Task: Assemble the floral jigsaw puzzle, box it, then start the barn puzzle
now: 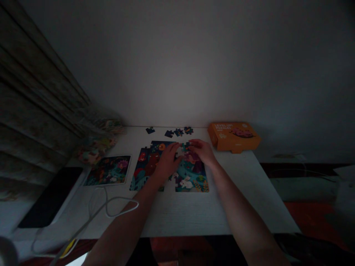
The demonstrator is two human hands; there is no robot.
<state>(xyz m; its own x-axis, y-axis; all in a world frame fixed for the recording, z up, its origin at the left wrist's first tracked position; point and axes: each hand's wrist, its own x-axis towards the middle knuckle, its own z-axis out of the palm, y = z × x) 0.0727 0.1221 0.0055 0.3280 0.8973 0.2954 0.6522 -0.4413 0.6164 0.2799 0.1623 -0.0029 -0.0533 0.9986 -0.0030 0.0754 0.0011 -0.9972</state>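
Observation:
Two assembled jigsaw sections lie side by side on the white table. The left section [140, 170] has dark blue and red artwork, and my left forearm and hand cover part of it. On the right section [191, 171] a white rabbit shows near the bottom edge. My left hand [168, 160] rests between the two, thumb and forefinger apart at the right section's upper left edge. Curled over the top of that section, my right hand [203, 151] has its thumb and fingertips closed at a puzzle piece [186, 145]; the exact grip is dim.
Several loose pieces [179, 132] lie near the wall. An orange puzzle box [234, 136] stands at the back right. To the left are a picture card [109, 170], a black-topped device [52, 195], a white cable [107, 203] and plastic-wrapped items [97, 144].

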